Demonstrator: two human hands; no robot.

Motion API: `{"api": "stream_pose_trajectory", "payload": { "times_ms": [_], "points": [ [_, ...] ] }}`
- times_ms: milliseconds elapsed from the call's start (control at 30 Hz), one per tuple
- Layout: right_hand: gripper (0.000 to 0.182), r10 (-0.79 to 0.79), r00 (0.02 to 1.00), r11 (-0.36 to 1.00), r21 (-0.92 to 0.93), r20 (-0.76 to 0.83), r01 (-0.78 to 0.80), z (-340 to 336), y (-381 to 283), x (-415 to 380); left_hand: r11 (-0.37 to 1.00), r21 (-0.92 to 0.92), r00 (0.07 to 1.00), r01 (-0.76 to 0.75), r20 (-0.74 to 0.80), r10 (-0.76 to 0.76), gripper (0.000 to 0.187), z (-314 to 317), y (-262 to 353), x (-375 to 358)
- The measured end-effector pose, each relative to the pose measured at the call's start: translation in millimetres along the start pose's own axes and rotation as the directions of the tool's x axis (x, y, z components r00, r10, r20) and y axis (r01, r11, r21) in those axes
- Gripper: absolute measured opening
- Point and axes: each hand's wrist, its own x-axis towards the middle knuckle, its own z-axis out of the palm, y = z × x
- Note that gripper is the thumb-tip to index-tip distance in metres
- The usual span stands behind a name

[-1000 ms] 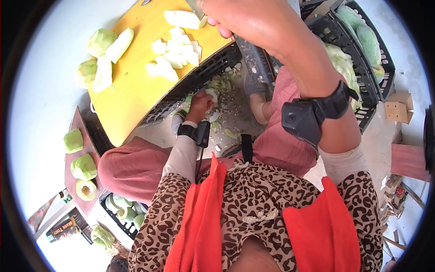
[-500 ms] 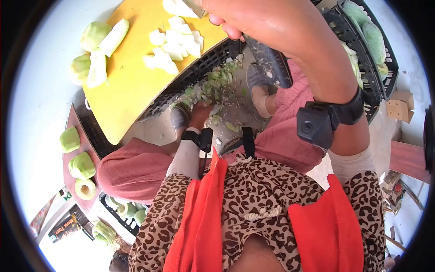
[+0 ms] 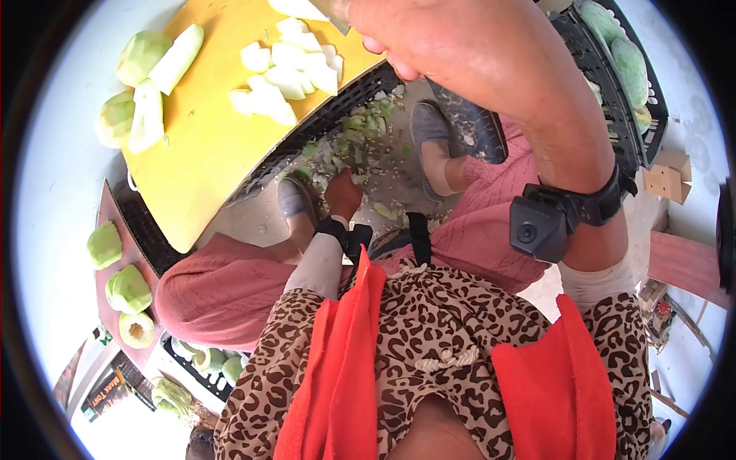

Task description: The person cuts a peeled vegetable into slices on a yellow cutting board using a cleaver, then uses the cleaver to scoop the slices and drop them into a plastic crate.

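Note:
At the top edge, my right hand (image 3: 395, 42) is closed around a knife (image 3: 336, 11); its metal blade shows only in part and the handle is hidden in my grip. The blade is beside a pale cut melon piece (image 3: 297, 8) on the yellow board (image 3: 199, 138). Several white chunks (image 3: 287, 69) lie just left of the knife. Lower down, my left hand (image 3: 343, 193) hangs between my legs over the scrap-strewn floor. Its fingers point away from me and are too dark and foreshortened to read.
Peeled green melons (image 3: 143, 57) and long wedges (image 3: 176, 60) sit on the board's far left. More peeled melons (image 3: 129, 290) stand on a reddish board at left. Black crates (image 3: 606, 84) with whole green melons are at right. Peel scraps (image 3: 360, 126) cover the floor between my feet.
The view has shifted slightly, so the board and melons sit further left. My left hand has turned and its fingers now point more upward in the picture. The knife stays in my right hand.

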Motion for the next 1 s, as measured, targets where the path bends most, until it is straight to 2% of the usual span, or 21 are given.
{"api": "stream_pose_trajectory", "payload": {
  "times_ms": [233, 333, 400, 433, 467, 533, 567, 633, 733, 900, 967, 1000],
  "points": [
    [0.025, 0.027, 0.998, 0.999, 0.021, 0.052, -0.028, -4.0, -5.3, -2.5, 0.999, -0.027, 0.999, -0.02, 0.03, 0.021, 0.025, 1.8, -4.6, 0.4],
    [0.025, 0.049, 0.994, 0.998, 0.041, 0.093, -0.053, -13.2, -7.2, -2.6, 0.979, -0.037, 0.976, -0.199, 0.077, 0.201, 0.025, 0.9, -14.4, 9.6],
    [0.026, -0.001, 0.997, 1.0, 0.028, 0.079, -0.001, -14.4, -7.6, -4.7, 0.975, -0.213, 0.956, -0.063, 0.266, 0.12, 0.027, -9.7, -12.3, 15.9],
    [0.026, -0.019, 1.0, 0.999, -0.052, -0.02, 0.018, -6.6, -5.5, -7.3, 0.958, -0.286, 0.927, 0.015, 0.362, 0.094, 0.028, -18.7, -7.6, 16.8],
    [0.026, -0.018, 0.996, 0.996, -0.089, -0.085, 0.011, -1.2, -7.5, -6.8, 0.882, -0.455, 0.906, 0.12, 0.414, 0.091, 0.029, -25.8, -2.6, 14.5],
    [0.026, 0.008, 0.983, 0.993, -0.118, -0.181, -0.03, 6.3, -12.4, -2.6, 0.621, -0.707, 0.85, 0.338, 0.513, 0.122, 0.031, -49.1, 16.7, -3.8],
    [0.025, -0.004, 0.982, 0.994, -0.106, -0.19, -0.016, 4.1, -10.3, -3.1, 0.529, -0.768, 0.835, 0.36, 0.519, 0.185, 0.029, -61.3, 25.9, -11.4],
    [0.024, -0.071, 0.98, 0.995, -0.082, -0.188, 0.056, -2.0, -2.5, -6.8, 0.326, -0.852, 0.806, 0.41, 0.505, 0.309, 0.027, -83.6, 40.8, -24.6],
    [0.024, -0.218, 0.962, 0.976, -0.038, -0.165, 0.215, -12.2, 15.1, -8.7, 0.109, -0.918, 0.762, 0.381, 0.378, 0.526, 0.031, -110.7, 56.6, -38.1],
    [0.024, -0.316, 0.879, 0.948, -0.085, -0.356, 0.306, -7.1, 32.6, 10.9, -0.081, -0.956, 0.719, 0.281, 0.154, 0.677, 0.038, -172.7, 87.5, -70.8],
    [0.024, -0.338, 0.848, 0.941, -0.119, -0.409, 0.317, -4.8, 39.5, 22.3, -0.128, -0.98, 0.735, 0.156, 0.029, 0.677, 0.05, -207.6, 101.6, -90.2],
    [0.024, -0.323, 0.855, 0.946, -0.107, -0.407, 0.307, -6.1, 39.4, 21.6, -0.196, -0.973, 0.762, 0.12, -0.036, 0.647, 0.053, -226.9, 115.7, -106.6]
  ]
}}
